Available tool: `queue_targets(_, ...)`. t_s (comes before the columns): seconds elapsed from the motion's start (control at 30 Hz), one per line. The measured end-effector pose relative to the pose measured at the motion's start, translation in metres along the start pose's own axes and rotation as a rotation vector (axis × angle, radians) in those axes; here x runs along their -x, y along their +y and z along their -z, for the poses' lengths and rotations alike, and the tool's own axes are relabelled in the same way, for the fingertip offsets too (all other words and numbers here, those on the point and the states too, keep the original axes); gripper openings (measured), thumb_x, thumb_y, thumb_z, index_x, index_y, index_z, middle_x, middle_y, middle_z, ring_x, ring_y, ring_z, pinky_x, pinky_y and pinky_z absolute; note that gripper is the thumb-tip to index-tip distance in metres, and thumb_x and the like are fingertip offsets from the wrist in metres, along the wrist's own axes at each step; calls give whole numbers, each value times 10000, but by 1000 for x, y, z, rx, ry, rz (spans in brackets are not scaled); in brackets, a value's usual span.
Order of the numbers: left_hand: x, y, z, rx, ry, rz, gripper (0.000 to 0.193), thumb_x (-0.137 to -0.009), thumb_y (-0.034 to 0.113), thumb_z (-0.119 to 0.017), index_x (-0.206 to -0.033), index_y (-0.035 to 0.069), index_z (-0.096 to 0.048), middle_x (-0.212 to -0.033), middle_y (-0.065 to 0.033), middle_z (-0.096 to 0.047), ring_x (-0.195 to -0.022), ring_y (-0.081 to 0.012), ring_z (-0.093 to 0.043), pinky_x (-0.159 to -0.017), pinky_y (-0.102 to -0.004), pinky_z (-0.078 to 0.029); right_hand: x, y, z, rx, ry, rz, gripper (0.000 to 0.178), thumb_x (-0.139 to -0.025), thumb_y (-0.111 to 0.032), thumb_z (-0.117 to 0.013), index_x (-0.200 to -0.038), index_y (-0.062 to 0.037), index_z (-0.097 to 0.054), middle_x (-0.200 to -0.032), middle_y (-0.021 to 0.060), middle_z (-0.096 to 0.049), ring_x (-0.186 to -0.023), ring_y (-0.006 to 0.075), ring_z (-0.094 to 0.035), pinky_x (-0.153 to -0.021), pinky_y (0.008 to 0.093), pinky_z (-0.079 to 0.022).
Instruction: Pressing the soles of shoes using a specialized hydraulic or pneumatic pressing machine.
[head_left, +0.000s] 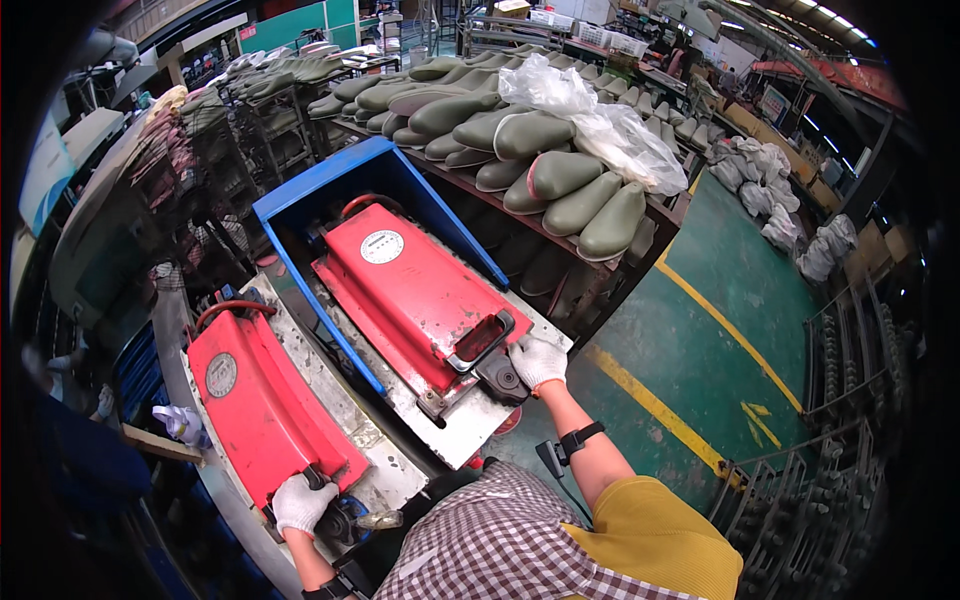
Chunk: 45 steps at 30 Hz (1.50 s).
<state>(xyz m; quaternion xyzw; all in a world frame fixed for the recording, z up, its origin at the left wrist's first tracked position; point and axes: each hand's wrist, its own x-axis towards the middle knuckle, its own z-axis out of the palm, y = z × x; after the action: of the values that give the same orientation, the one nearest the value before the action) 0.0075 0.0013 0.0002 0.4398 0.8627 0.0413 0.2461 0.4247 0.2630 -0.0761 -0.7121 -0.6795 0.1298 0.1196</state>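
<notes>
Two red machine covers stand side by side, each with a round white dial plate. My left hand (303, 503), in a white knit glove, is closed around the black handle (316, 477) at the near end of the left red cover (262, 400). At the near corner of the right red cover (420, 285), my gloved right hand (538, 362) is closed on a black latch (503, 376); its fingertips are partly hidden. Beside it, a black-framed grip opening (480, 342) is set in the cover. A blue hood (325, 180) surrounds the right cover's far end and sides.
Behind the machines, a rack carries many olive-green boots (580, 200) under crumpled clear plastic (600, 115). A white bottle (182, 424) stands left of the left machine. Metal racks (800, 500) line the right side of the green floor (690, 330), which has yellow lines.
</notes>
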Motion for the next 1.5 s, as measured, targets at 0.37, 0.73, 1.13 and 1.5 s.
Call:
queue_targets(0.37,-10,-9,-6,-27,-9,-13,420,-688,528,-779,-908,172,-817,-882,-169,-759,-869,-359,-738,-777,-453,-572,90,-106,-6,-744,-198,739,220,-941,-275,-658,-1033,-85,-718,-1014,157,-701,-979,341,-676,-891,457,-535)
queue_targets(0.73,7,4,17,-12,-51,-56,592,-719,634,-728,-929,84,-788,-876,-226,-738,-865,-370,-741,-768,-471,-566,197,-238,-85,-71,-1733,594,656,-955,-584,-614,-1402,-105,-594,-891,81,-704,-661,150,-661,-518,311,-544)
queue_targets(1.13,9,-2,19,-38,-64,-53,535,-765,546,-676,-980,75,-808,-982,-175,-773,-922,-338,-754,-841,-448,-589,271,-265,-127,65,-2068,521,751,-1046,-683,-297,-1298,-95,-691,-1112,184,-763,-620,216,-659,-516,309,-478)
queue_targets(1.5,40,-8,69,-21,332,-292,314,-814,397,-715,-919,101,-719,-812,-163,-717,-795,-355,-723,-735,-487,-563,202,-247,-31,-250,-1782,649,395,-1051,-429,-560,-1208,-72,-624,-986,43,-690,-687,103,-619,-558,274,-508)
